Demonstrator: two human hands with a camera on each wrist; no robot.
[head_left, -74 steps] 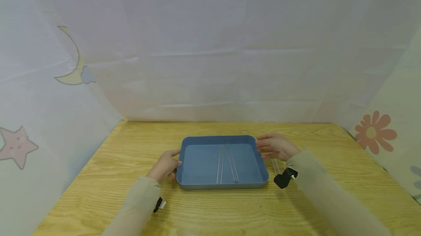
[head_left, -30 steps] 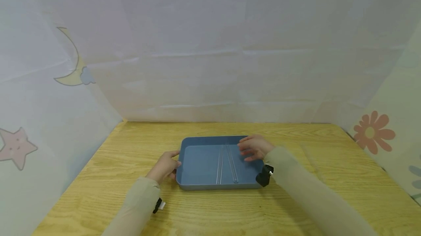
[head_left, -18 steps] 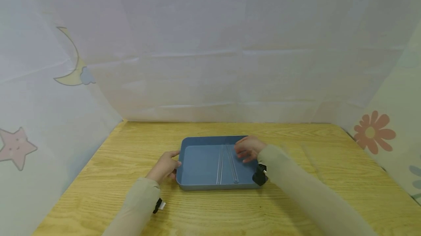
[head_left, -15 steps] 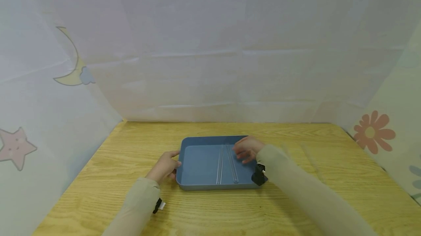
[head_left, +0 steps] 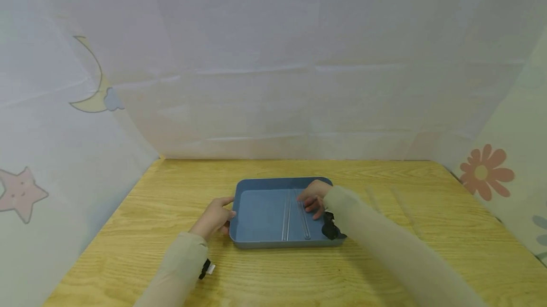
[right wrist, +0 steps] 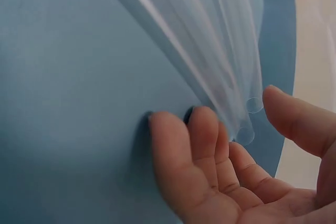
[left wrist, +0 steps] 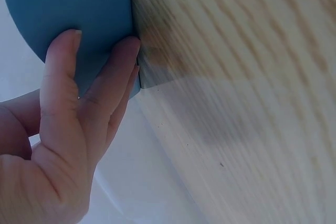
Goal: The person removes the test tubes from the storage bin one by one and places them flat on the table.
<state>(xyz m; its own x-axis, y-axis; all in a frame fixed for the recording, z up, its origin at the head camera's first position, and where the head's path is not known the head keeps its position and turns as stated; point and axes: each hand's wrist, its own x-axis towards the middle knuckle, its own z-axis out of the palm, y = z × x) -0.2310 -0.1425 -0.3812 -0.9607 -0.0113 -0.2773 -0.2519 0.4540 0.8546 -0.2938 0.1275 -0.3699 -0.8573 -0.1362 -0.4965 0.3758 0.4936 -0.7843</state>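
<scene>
Against the blue tray [head_left: 258, 214] the left hand [head_left: 215, 215] lies unclenched, while the right hand [head_left: 315, 195] gapes beside clear tubes [head_left: 305, 224].

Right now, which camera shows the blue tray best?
The head view: nearly the whole blue tray shows, the right hand and sleeve hiding part. The left wrist view shows a portion by the left hand; the right wrist view, part of its interior beneath clear tubes.
</scene>
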